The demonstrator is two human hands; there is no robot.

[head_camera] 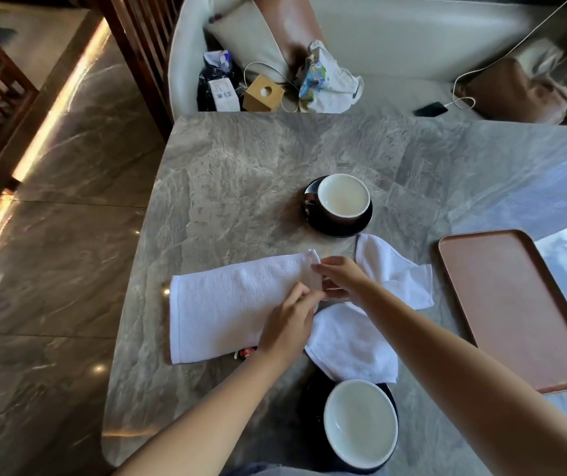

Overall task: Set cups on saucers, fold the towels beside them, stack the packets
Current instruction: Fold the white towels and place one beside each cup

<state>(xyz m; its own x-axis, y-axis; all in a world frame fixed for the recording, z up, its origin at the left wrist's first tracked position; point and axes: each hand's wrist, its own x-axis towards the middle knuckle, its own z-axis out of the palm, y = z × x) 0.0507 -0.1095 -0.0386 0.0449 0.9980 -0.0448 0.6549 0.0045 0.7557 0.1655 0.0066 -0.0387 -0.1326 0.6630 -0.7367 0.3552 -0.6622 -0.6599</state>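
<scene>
A white towel [227,304] lies spread flat across the left-middle of the marble table [241,173]. My left hand [290,321] and my right hand [340,278] both pinch its right end. A second white towel [371,324] lies crumpled under my right forearm. One dark cup [343,199] with a white inside stands on a black saucer [344,228] further back. Another cup [361,420] stands on a saucer [313,389] at the near edge. A small red packet [245,353] peeks out below the flat towel, by my left wrist.
A brown tray [512,310] lies on the right of the table. Behind the table a cream sofa [412,39] holds bags, a wooden tissue box [263,92], a phone [430,109] on a cable and cushions. The table's left edge drops to a polished floor.
</scene>
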